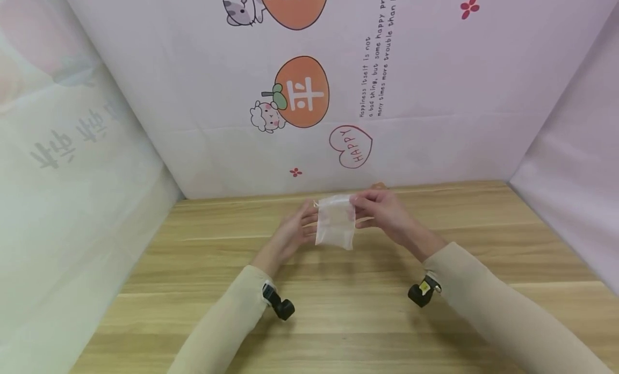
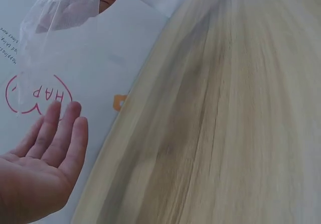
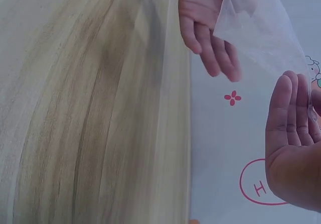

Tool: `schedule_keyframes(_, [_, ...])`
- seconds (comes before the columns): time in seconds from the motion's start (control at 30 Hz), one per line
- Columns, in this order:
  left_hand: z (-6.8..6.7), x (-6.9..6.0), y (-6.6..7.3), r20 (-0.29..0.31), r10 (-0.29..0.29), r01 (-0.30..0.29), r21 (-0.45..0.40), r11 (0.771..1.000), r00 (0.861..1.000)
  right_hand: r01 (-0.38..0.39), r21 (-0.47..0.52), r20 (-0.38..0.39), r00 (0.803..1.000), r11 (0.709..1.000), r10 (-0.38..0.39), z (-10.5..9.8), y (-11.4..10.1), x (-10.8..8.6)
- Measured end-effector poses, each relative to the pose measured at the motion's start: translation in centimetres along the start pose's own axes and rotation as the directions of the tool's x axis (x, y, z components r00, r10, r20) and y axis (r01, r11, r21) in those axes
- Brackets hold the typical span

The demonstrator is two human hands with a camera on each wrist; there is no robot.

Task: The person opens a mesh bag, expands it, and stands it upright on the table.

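Note:
A small sheer white drawstring pouch [image 1: 335, 223] hangs above the table between the two hands, flat and see-through, with a bit of cord at its upper left corner. My right hand [image 1: 387, 210] pinches its upper right corner between thumb and forefinger. Behind the pouch's left edge is my left hand [image 1: 295, 229], its fingers extended; whether they touch the fabric I cannot tell. In the left wrist view the left hand [image 2: 45, 169] shows straight fingers, its thumb out of sight. The right hand [image 3: 296, 133] appears at the right edge of the right wrist view, beside the sheer pouch [image 3: 266, 30].
Below lies a wood-grain table [image 1: 338, 315]. A pale printed cloth [image 1: 435, 94] with cartoon fruit and lettering stands along its back edge, and further cloth walls rise at both sides. A small orange shape [image 1: 379, 186] shows behind the right hand. Each sleeve carries a black wrist camera [image 1: 280, 304].

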State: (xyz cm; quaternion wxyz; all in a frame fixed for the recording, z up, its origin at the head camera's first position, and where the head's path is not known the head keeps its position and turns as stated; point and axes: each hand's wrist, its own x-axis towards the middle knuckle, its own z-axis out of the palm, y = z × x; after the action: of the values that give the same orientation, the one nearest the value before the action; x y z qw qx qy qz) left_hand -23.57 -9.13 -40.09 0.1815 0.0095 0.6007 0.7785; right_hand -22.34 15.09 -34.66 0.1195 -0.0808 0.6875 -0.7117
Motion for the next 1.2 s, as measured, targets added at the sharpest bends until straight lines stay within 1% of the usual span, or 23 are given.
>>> schedule_keyframes(0.07, [0.4,0.2,0.0,-0.017,0.006,-0.006,-0.023,1.000,1.000,0.003,-0.033,0.015,1.000,0.999,-0.002,0.0,0.0,-0.1])
schedule_keyframes(0.17, [1.0,0.3,0.1,-0.031,0.036,-0.038,-0.066,0.997,0.999,0.005,-0.060,0.027,1.000,0.998,-0.003,-0.1,0.1,-0.3])
schedule_keyframes(0.27, [1.2,0.3,0.2,-0.035,0.063,-0.065,-0.067,0.996,0.997,0.005,-0.073,0.025,1.000,0.997,-0.003,-0.3,0.2,-0.3])
schedule_keyframes(0.4, [1.3,0.0,0.6,-0.052,0.099,-0.101,-0.026,0.995,0.994,0.007,-0.095,0.020,1.000,0.995,-0.005,-0.4,0.1,-0.3])
schedule_keyframes(0.53, [1.4,-0.4,1.1,-0.075,0.154,-0.152,0.036,0.988,0.985,0.004,-0.118,0.019,1.000,0.993,-0.002,-0.6,-0.2,-0.4])
schedule_keyframes(0.63, [1.4,-0.8,1.5,-0.071,0.206,-0.200,0.087,0.976,0.976,0.009,-0.145,0.022,1.000,0.989,-0.006,-0.8,-0.3,-0.3])
schedule_keyframes(0.73, [1.3,-1.1,1.7,-0.063,0.252,-0.243,0.126,0.962,0.966,0.044,-0.194,0.029,0.999,0.980,-0.039,-0.9,-0.3,-0.3])
schedule_keyframes(0.83, [1.1,-1.2,1.7,-0.051,0.284,-0.272,0.172,0.947,0.957,0.091,-0.253,0.032,0.996,0.963,-0.086,-1.0,-0.1,-0.3])
schedule_keyframes(0.93, [0.9,-1.2,1.6,-0.041,0.304,-0.288,0.223,0.931,0.952,0.143,-0.318,0.037,0.990,0.937,-0.138,-1.1,0.1,-0.3])
schedule_keyframes(1.03, [0.7,-1.3,1.5,-0.035,0.317,-0.296,0.269,0.917,0.948,0.193,-0.389,0.042,0.981,0.901,-0.192,-1.1,0.2,-0.4])
schedule_keyframes(1.1, [0.6,-1.3,1.5,-0.033,0.325,-0.302,0.285,0.910,0.945,0.220,-0.434,0.040,0.974,0.874,-0.225,-1.0,0.3,-0.4])
schedule_keyframes(1.2, [0.4,-1.4,1.4,-0.031,0.340,-0.314,0.313,0.896,0.940,0.270,-0.491,0.049,0.958,0.828,-0.283,-0.8,0.3,-0.6])
